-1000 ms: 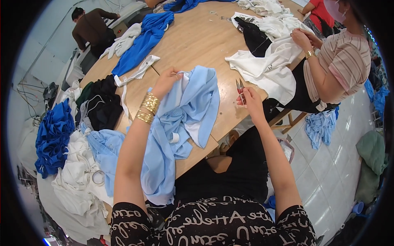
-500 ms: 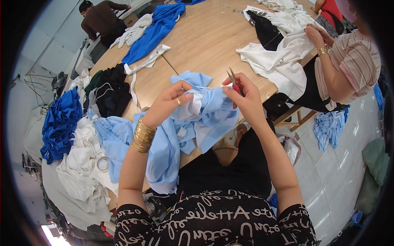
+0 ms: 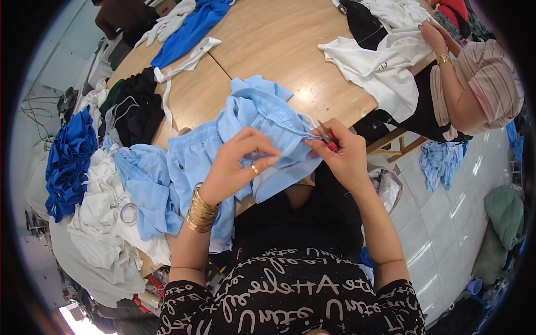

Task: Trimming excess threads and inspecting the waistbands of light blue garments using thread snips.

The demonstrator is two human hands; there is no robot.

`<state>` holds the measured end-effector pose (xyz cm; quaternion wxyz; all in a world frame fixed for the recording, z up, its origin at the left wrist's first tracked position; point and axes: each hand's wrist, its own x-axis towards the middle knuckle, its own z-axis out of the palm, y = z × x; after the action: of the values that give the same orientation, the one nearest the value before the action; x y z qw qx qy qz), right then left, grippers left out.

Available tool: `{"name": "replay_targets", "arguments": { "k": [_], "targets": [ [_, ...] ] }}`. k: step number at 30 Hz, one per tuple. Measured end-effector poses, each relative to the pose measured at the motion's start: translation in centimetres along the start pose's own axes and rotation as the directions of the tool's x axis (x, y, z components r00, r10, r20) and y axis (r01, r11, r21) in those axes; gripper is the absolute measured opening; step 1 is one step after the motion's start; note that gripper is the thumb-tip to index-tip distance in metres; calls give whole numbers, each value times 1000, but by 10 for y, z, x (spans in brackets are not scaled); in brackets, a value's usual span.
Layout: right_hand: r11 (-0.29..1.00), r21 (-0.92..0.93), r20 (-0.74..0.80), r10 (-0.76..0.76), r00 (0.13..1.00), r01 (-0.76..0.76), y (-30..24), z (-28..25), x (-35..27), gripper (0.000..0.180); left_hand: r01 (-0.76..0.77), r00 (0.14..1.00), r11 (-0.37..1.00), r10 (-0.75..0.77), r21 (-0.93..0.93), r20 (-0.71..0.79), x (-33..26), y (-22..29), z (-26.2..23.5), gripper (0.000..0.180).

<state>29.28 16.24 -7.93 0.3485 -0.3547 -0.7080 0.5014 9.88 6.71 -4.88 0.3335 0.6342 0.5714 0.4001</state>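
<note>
My right hand (image 3: 343, 153) is closed round small red-handled scissors (image 3: 332, 144), their pointed blades sticking out past the knuckles. Its thumb and fingertip also pinch the edge of a light blue garment (image 3: 268, 120) with a gathered elastic waistband, bunched on the table edge before me. Over the same garment hovers my left hand (image 3: 240, 162), fingers curved and apart from the thumb, nothing visible between them. More light blue clothing (image 3: 192, 148) with an elastic waist lies just left of it, partly behind my left wrist.
Left on the wooden table (image 3: 262, 39) are piles of white cloth (image 3: 103, 218), royal blue cloth (image 3: 70, 162) and black cloth (image 3: 139, 106), plus a tape roll (image 3: 128, 213). A white strip (image 3: 190, 61) lies beyond. At right a seated co-worker (image 3: 474, 89) handles white fabric (image 3: 379, 78).
My left hand has let go of the garment's white part and moved slightly down. The light blue garment has been turned, so its gathered waistband now shows. My right hand still holds the scissors.
</note>
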Motion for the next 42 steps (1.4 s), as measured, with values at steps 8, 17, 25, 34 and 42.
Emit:
{"name": "replay_targets", "arguments": {
  "k": [8, 17, 25, 34, 42],
  "targets": [
    [977, -84, -140, -205, 969, 195, 13, -10, -9, 18, -74, 987, 991, 87, 107, -132, 30, 18, 1, 15],
    [940, -184, -159, -316, 935, 287, -6, -19, -9, 22, -131, 975, 963, 82, 236, 205, 66, 15, -5, 22],
    [926, 371, -267, 29, 963, 75, -14, -3, -6, 26, 348, 921, 875, -253, -337, 296, 59, 27, -5, 30],
    [721, 645, 60, 282, 957, -253, -7, 22, -21, 22, 401, 914, 726, -354, -559, 196, 57, 16, 5, 30],
    [647, 746, 54, 174, 983, -156, -19, 23, -26, 25, 408, 893, 577, -415, -707, 176, 65, 9, 10, 26]
  ]
}}
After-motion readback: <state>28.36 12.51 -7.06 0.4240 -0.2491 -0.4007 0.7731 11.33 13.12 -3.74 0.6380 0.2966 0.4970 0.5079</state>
